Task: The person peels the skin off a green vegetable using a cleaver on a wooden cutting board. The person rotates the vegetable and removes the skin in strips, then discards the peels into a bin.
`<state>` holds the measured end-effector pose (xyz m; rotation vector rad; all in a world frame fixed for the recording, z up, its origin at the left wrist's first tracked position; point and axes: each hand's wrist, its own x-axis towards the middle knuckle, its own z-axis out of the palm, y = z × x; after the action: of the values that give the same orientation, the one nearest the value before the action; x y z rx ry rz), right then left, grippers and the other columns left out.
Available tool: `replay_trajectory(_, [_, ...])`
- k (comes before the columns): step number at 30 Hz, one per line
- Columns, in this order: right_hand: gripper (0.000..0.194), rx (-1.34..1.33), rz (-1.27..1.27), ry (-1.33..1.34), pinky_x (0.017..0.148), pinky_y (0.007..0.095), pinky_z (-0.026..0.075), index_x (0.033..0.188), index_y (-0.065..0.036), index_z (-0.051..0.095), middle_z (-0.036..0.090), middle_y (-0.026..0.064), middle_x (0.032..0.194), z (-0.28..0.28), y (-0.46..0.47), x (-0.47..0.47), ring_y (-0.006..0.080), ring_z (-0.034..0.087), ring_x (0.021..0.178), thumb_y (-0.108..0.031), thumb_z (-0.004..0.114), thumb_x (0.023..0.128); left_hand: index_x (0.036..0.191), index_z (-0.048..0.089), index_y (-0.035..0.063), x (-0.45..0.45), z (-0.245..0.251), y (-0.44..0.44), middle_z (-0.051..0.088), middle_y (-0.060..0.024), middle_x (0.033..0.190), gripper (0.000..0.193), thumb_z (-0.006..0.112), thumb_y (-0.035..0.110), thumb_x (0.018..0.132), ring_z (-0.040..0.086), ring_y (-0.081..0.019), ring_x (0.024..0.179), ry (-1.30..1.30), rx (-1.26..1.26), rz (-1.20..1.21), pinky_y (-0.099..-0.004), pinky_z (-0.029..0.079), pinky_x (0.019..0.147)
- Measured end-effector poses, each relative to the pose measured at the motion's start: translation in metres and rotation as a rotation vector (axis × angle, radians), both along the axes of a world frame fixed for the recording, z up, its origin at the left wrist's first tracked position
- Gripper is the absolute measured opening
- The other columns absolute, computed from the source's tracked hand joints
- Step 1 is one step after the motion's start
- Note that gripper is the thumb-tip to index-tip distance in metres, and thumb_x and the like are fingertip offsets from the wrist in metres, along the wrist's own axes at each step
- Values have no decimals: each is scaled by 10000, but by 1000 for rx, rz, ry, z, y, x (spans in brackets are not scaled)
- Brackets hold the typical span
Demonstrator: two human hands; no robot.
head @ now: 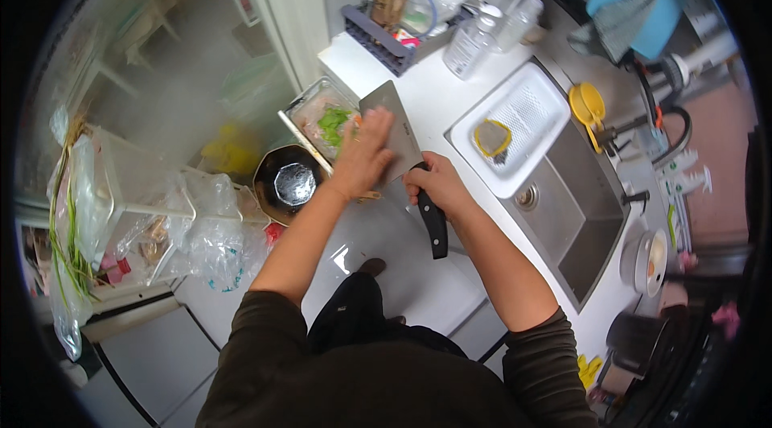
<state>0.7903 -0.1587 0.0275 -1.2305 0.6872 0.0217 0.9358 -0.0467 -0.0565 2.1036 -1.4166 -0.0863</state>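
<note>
A cleaver with a wide steel blade and a black riveted handle is held in my right hand, the fingers wrapped where handle meets blade. My left hand, somewhat blurred, lies over the blade's left side with its fingers extended; whether it touches the blade I cannot tell. Just beyond my left hand is a bin with a pale rim, lined with clear plastic. Green leafy scraps and a bit of something orange show inside it. Below the bin stands a dark faceted bucket.
To the right, a white perforated basket holding a yellow-rimmed strainer rests over a steel sink. Plastic bottles and a grey caddy stand on the white counter. Plastic bags hang on a rack at left.
</note>
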Motion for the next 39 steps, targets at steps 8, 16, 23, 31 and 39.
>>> replay_trajectory(8, [184, -228, -84, 71, 492, 294, 445, 925, -13, 542, 561, 50, 633, 58, 31, -183, 132, 548, 496, -116, 588, 779, 1177, 607, 39, 155, -80, 27, 603, -108, 1044, 369, 474, 278, 930, 577, -185, 904, 810, -14, 353, -355, 446, 790])
replay_trajectory(16, [282, -560, -714, 487, 633, 389, 462, 952, 24, 568, 603, 167, 756, 64, 197, -450, 286, 595, 717, -160, 656, 758, 1009, 650, -5, -51, -70, -64, 645, -26, 885, 188, 599, 138, 900, 552, -107, 729, 706, 42, -366, -278, 481, 682])
replay_trajectory(23, [169, -191, -1687, 456, 460, 260, 428, 973, -7, 579, 552, 37, 638, 45, 440, -538, 94, 495, 456, -31, 604, 807, 973, 668, 57, -453, 25, -30, 653, -109, 893, 170, 655, 43, 804, 636, -242, 790, 281, 243, -1515, -326, 509, 695])
replay_trajectory(31, [84, -80, -2365, 372, 452, 250, 419, 887, 10, 546, 536, 32, 643, 4, 581, -558, 100, 509, 487, 27, 579, 811, 1088, 609, 25, -779, 56, 157, 604, -180, 1108, 267, 590, 61, 825, 540, -365, 1069, 186, 232, -2390, -412, 441, 917])
replay_trajectory(39, [190, 180, -2350, 614, 484, 263, 412, 983, 5, 596, 532, 23, 639, 5, 627, -557, 95, 469, 513, -43, 640, 804, 1279, 461, -12, -970, 3, 219, 421, -226, 1376, 440, 472, 200, 894, 395, -357, 1282, -493, 282, -2278, -398, 330, 1069])
